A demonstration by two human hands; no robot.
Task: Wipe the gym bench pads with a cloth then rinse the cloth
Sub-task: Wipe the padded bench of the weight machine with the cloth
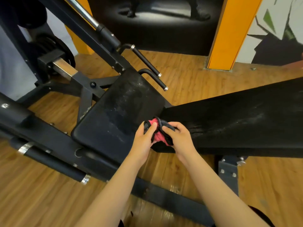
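While the left hand (144, 138) and right hand (179, 139) grip the cloth (157, 134)

Both forearms reach forward and the hands meet where the seat pad (118, 115) joins the back pad (237, 122); curled fingers pinch the bunched pink cloth between the palms

Black gym gear over warm wood, with one spot of pink.

The crumpled pink fabric cloth (159, 136) at lower centre has dark grey edging. The flat black vinyl seat pad (124, 108) in the middle shows pale dusty streaks and speckles; the long black vinyl back pad (237, 122) at right bears fainter whitish smears. The painted steel frame (91, 154) is matt black, its foam grip handles (146, 60) black with silver end caps. The plank floor (196, 79) is orange-brown wood grain. The square pillar (229, 33) at upper right is bright orange; the wall (282, 17) beside it is white with black and green angular shapes.
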